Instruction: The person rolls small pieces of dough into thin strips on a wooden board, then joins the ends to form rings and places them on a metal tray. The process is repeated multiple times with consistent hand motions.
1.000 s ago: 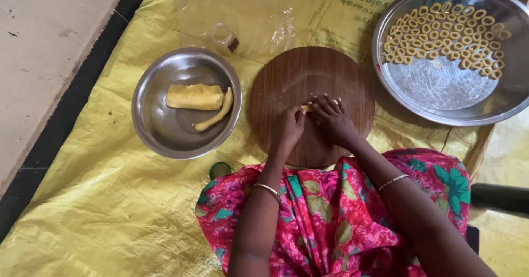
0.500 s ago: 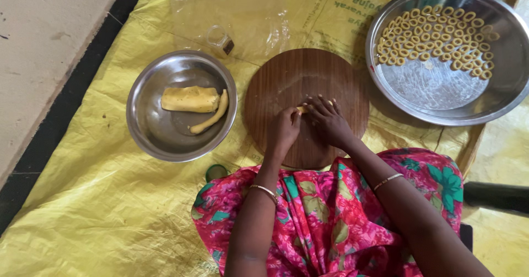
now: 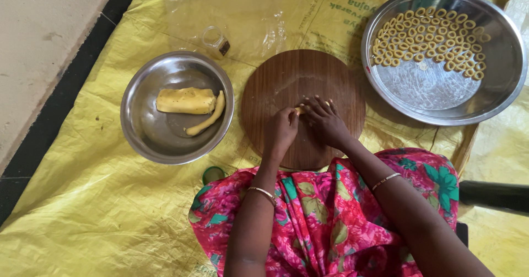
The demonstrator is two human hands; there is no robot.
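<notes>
Where the two hands meet near the middle of the round wooden board (image 3: 303,84), they close together on a small piece of yellow dough (image 3: 300,110): the left hand (image 3: 280,131) is curled with its fingertips pinching the piece from the 7 o'clock side, and the right hand (image 3: 325,121) lies over it from 4 o'clock, fingers bent and pressed down. Only a sliver of the dough shows between them, so its long axis cannot be told; both hands touch it, neither nearer. Outward at 9 o'clock, well apart from the left hand, a steel bowl (image 3: 138,128) holds a yellow dough block (image 3: 185,100) with a rolled dough rope (image 3: 208,118) leaning against its right end. At 2 o'clock a wide steel tray (image 3: 441,98) carries rows of small dough rings (image 3: 427,37) along its far half. A small glass jar (image 3: 216,40) lies at 11 o'clock on the yellow plastic sheet (image 3: 82,200).
</notes>
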